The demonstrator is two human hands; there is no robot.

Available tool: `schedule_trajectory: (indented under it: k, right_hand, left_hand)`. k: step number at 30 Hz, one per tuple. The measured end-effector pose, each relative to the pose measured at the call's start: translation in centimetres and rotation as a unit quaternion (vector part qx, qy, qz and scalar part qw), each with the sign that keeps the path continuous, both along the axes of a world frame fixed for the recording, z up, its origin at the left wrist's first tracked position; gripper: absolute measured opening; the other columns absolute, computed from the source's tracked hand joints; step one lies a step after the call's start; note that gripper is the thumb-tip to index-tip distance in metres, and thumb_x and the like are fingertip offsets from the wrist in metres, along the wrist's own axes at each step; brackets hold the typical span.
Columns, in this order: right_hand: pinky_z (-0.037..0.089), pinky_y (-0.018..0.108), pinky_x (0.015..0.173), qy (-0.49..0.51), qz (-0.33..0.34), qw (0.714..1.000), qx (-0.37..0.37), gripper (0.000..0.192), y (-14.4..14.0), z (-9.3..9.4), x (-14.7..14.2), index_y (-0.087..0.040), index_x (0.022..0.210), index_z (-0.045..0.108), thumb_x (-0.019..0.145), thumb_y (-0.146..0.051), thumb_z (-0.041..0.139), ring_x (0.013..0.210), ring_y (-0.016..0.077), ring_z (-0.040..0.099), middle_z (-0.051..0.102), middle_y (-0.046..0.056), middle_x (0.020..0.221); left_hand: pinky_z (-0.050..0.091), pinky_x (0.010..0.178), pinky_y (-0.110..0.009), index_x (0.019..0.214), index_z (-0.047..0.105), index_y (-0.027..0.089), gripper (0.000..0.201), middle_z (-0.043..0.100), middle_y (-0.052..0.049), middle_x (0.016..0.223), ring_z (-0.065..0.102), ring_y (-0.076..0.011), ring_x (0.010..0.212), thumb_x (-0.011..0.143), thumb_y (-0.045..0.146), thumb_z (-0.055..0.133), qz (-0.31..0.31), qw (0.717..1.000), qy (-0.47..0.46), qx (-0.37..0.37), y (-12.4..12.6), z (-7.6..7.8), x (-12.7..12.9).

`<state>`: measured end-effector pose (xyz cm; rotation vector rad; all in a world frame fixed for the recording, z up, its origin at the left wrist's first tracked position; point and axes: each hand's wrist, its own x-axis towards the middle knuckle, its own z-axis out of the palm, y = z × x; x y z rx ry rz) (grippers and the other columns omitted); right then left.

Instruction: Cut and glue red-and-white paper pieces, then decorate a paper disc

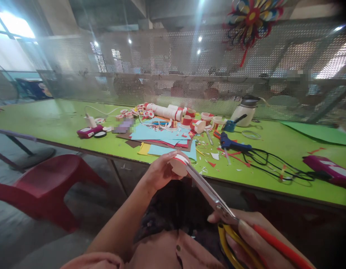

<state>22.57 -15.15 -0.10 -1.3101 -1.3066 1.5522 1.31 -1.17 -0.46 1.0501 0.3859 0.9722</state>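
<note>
Head view, scissors (209, 192) at cup (178, 164) rim, near table edge (128, 156)

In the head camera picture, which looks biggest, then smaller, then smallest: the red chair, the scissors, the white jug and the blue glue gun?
1. red chair
2. scissors, though they sit closest to the camera, which makes them look bigger
3. white jug and blue glue gun look about alike; the jug stands farther away, so I won't rank them.

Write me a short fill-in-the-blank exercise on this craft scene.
1. The right hand holds ____ with yellow and red handles.
2. The left hand holds a small white paper cup with a ____ rim.
3. The table top is ____.
4. The chair at the left is ____.

Missing words: scissors; red; green; red
</note>
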Motion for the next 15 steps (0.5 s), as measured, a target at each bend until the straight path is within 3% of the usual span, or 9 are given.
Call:
schedule_trajectory:
  k: [5,9,15]
  right_hand:
    - [0.018,0.019,0.04,0.006,0.027,1.0,0.015,0.058,0.24,-0.25,0.06,-0.014,0.104,0.063,0.081,-0.065,0.049,0.042,0.0067,0.028,0.032,-0.006,0.048]
    - [0.025,0.022,0.041,-0.004,0.014,0.998,0.064,0.052,0.06,-0.25,-0.05,-0.017,0.103,0.064,0.083,-0.063,0.048,0.041,0.0071,0.031,0.038,-0.005,0.05]
    - [0.027,0.021,0.042,0.004,0.021,0.999,0.039,0.052,0.22,-0.51,-0.02,-0.018,0.106,0.065,0.083,-0.062,0.05,0.042,0.0074,0.032,0.037,-0.005,0.05]
  left_hand:
    - [0.04,0.045,-0.021,0.085,0.064,0.011,0.037,0.063,-0.008,0.069,0.057,-0.0137,0.053,0.078,0.046,0.055,0.004,1.0,-0.003,-0.003,-0.05,-0.02,-0.1]
    - [0.04,0.044,-0.021,0.084,0.065,0.011,0.037,0.063,-0.007,0.068,0.057,-0.0138,0.053,0.078,0.046,0.055,0.014,1.0,-0.003,-0.006,-0.15,0.0,-0.05]
    - [0.04,0.046,-0.021,0.084,0.065,0.011,0.037,0.062,-0.007,0.068,0.055,-0.0136,0.054,0.077,0.046,0.056,0.021,1.0,-0.01,-0.009,-0.06,-0.02,0.04]
